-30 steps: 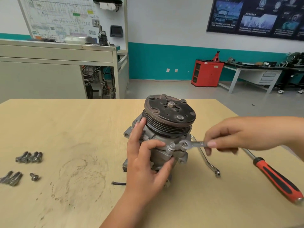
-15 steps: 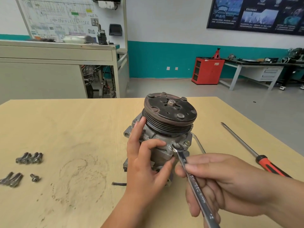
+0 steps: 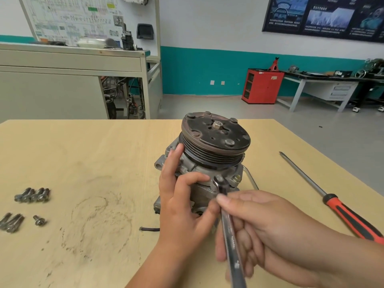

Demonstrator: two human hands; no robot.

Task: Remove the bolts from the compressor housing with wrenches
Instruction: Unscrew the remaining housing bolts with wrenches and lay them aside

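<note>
Grey metal compressor (image 3: 207, 163) stands near the middle of the wooden worktop (image 3: 83, 152). The left hand (image 3: 182, 204) wraps its fingers (image 3: 194, 178) round the side, likely to stop it turning. The right hand (image 3: 270, 229) grips the wrench (image 3: 230, 242), whose end sits on a bolt (image 3: 219, 179) to loosen it.

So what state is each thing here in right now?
compressor, upright on the table
left hand, grips the compressor
right hand, grips the wrench
wrench, head on a housing bolt
housing bolt, not yet removed
loose bolts, lying on the table
screwdriver, lying untouched
</note>
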